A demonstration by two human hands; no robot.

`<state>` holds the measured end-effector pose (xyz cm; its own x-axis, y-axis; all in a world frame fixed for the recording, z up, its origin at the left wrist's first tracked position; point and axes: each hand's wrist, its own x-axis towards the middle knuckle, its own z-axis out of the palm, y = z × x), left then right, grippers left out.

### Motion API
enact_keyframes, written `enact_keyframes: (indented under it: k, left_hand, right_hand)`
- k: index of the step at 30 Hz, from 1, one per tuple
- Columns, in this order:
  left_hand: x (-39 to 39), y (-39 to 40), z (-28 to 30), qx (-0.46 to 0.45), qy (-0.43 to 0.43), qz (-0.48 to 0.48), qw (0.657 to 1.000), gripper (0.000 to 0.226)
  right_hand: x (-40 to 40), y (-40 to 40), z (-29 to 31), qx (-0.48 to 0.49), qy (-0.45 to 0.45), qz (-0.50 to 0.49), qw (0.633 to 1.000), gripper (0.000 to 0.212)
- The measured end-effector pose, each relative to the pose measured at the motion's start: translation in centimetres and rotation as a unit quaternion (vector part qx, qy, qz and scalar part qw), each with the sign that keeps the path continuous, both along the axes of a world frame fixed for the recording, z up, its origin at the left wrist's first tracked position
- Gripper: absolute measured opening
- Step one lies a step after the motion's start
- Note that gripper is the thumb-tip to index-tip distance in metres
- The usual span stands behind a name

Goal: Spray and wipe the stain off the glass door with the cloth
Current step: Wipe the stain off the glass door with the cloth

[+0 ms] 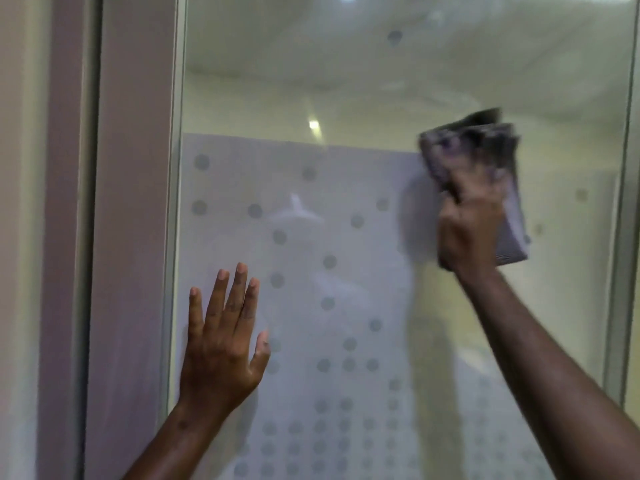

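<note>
A tall clear glass door panel with a frosted, grey-dotted lower section (311, 209) fills the centre of the frame, its pale metal frame post (135, 202) at left. A left hand (221, 344) lies flat against the frosted area at lower centre, fingers (239, 292) spread. At upper right, a right hand (467, 226) presses a crumpled grey cloth (485, 161) to the glass.

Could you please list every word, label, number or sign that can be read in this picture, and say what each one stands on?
None: no readable text shows anywhere.
Glass door: its frosted panel bears only plain round dots, no letters or numbers.
Cloth, gripped by the right hand: blurred, no label visible.
Left hand, flat on the glass: nothing written.
Door frame: plain.
</note>
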<state>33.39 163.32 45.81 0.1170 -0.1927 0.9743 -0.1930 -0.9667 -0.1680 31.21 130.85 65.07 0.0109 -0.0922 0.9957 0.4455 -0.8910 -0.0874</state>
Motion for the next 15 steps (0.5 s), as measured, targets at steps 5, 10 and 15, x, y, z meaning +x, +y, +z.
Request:
enact_keyframes:
  k: [5, 10, 15]
  left_hand:
    - [0.2, 0.3, 0.0, 0.001, -0.001, -0.006, 1.000, 0.072]
    - [0.0, 0.5, 0.0, 0.004, -0.003, -0.004, 1.000, 0.072]
    - [0.0, 0.4, -0.1, 0.008, 0.006, 0.005, 1.000, 0.073]
  right_hand:
    - [0.9, 10.6, -10.1, -0.337, -0.009, -0.024, 0.941, 0.048]
    - [0.9, 6.6, -10.7, -0.374, -0.021, -0.085, 0.923, 0.061]
    - [-0.4, -5.1, -5.1, -0.143, 0.023, -0.119, 0.982, 0.070]
